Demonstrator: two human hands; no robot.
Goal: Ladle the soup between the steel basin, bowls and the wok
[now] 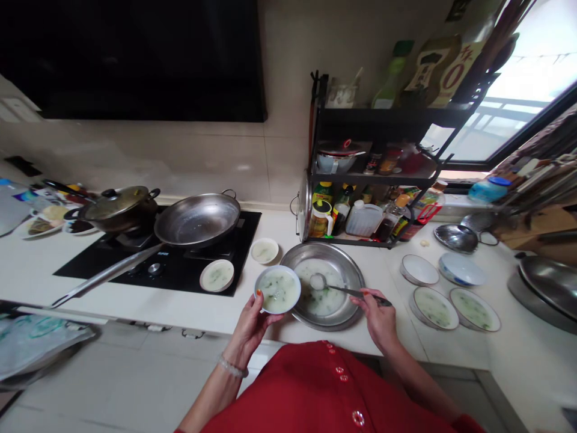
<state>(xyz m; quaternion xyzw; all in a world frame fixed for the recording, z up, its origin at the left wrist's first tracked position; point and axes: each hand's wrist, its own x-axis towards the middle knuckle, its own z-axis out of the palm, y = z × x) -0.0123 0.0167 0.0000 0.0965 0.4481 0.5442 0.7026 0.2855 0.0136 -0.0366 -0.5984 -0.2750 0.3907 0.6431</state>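
Your left hand (253, 322) is gripping the bowl (276, 267), with the thumb at its rim and the other fingers underneath. This bowl is kept almost level at the left edge of the basin (351, 270), and in it there is pale soup with green bits. Your right hand (377, 316) is at the right side of the basin, and its fingers are closed around the handle of the ladle (349, 291). The scoop of the ladle is within the basin, near to your bowl; I cannot tell how deep it sits in the soup (322, 302).

To the left of the basin you have two small bowls with soup: the nearer one (274, 260) on the counter (381, 264), the farther one (231, 281) on the stove (175, 273). Farther left of the basin are the pan (198, 219) and the lidded pot (118, 211). To the right of the basin stand four bowls, two of them with soup. The rack (378, 178) is behind the basin, somewhat to the right.
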